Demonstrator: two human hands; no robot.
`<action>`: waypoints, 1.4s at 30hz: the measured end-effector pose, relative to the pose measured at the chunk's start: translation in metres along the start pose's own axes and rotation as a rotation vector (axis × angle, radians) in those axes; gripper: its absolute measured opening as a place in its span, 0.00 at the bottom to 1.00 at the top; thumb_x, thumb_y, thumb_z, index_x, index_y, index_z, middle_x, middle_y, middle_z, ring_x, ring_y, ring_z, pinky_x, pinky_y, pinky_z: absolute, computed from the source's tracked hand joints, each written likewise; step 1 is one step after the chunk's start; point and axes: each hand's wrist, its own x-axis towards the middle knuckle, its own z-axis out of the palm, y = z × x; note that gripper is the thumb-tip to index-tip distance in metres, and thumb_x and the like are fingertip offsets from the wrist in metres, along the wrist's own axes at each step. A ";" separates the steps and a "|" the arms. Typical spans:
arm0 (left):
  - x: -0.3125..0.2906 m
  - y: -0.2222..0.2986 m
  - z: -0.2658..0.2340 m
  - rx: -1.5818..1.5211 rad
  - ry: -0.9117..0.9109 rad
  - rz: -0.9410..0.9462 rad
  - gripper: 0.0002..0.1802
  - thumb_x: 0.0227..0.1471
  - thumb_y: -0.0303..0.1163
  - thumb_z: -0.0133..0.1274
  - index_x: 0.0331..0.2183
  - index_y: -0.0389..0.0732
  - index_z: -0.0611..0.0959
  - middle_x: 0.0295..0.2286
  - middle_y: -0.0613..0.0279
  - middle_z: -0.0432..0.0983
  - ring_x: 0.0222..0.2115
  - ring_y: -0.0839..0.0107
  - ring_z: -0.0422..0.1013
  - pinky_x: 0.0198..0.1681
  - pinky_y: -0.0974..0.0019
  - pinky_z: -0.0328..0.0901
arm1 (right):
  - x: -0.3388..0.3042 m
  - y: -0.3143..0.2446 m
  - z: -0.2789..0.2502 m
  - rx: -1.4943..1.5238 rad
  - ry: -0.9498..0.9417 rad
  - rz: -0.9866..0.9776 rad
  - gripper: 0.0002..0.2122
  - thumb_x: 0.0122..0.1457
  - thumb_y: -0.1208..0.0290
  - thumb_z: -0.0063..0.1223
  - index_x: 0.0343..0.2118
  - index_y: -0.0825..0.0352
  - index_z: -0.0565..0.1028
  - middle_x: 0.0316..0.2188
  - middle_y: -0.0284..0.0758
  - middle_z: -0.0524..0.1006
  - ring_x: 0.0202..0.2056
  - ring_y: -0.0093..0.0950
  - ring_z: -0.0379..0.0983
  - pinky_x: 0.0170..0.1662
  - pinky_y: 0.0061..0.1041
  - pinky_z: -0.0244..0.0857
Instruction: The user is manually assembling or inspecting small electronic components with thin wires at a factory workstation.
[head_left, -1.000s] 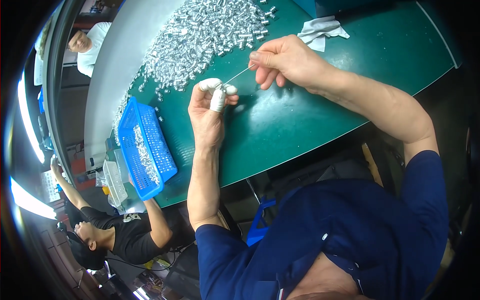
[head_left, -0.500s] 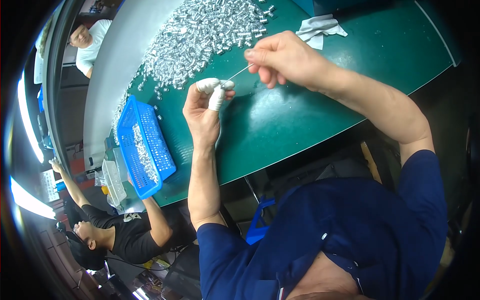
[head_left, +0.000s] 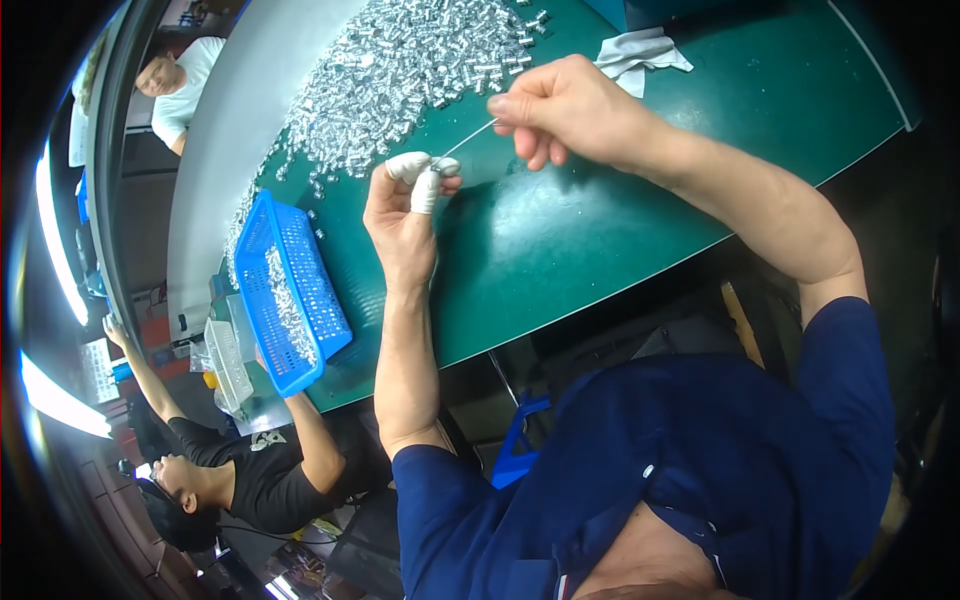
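Observation:
White coverings wrap several fingertips of my left hand (head_left: 405, 215), which pinches a small silvery metal part (head_left: 434, 168), mostly hidden by the fingers. My right hand (head_left: 570, 110) is closed on the end of a thin metal rod (head_left: 467, 141). The rod slants down to the left, and its far tip meets the part between my left fingertips; whether it is inside the part I cannot tell. Both hands are above the green table (head_left: 560, 265). Beyond them spreads a large heap of small shiny metal parts (head_left: 400, 80).
Left of my left arm stands a blue plastic basket (head_left: 327, 310) holding more small metal parts. A white cloth (head_left: 640, 55) lies at the back right. One co-worker in black (head_left: 265, 480) is at the left, another in white (head_left: 190, 85) at the far left.
Both hands have shifted slightly to the left, with the rod still between them. The co-worker in black has moved their head a little.

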 end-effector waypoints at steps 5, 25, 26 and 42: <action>0.001 0.000 -0.001 0.060 -0.011 0.014 0.09 0.60 0.24 0.53 0.43 0.37 0.76 0.35 0.52 0.81 0.33 0.68 0.78 0.39 0.67 0.72 | 0.004 0.008 0.002 0.165 0.046 0.115 0.13 0.64 0.62 0.55 0.37 0.70 0.79 0.23 0.31 0.78 0.26 0.19 0.76 0.27 0.18 0.68; -0.001 0.003 -0.002 0.027 0.005 -0.023 0.08 0.60 0.23 0.52 0.43 0.38 0.76 0.35 0.55 0.81 0.33 0.70 0.77 0.39 0.68 0.72 | 0.002 0.007 0.003 0.020 0.057 -0.076 0.14 0.62 0.62 0.58 0.37 0.71 0.80 0.29 0.34 0.81 0.29 0.21 0.78 0.28 0.18 0.68; 0.000 0.004 -0.003 -0.017 0.010 -0.071 0.08 0.61 0.24 0.52 0.43 0.38 0.76 0.35 0.55 0.81 0.33 0.70 0.77 0.39 0.68 0.72 | 0.004 0.010 0.001 0.020 0.058 -0.076 0.14 0.62 0.62 0.58 0.37 0.71 0.80 0.29 0.34 0.81 0.29 0.21 0.78 0.28 0.18 0.68; 0.001 -0.002 -0.012 -0.017 0.018 -0.061 0.09 0.61 0.25 0.52 0.44 0.38 0.77 0.34 0.54 0.81 0.34 0.69 0.78 0.40 0.67 0.72 | 0.004 0.012 -0.005 -0.393 0.073 -0.344 0.10 0.60 0.63 0.60 0.34 0.66 0.79 0.30 0.33 0.81 0.33 0.24 0.79 0.31 0.23 0.70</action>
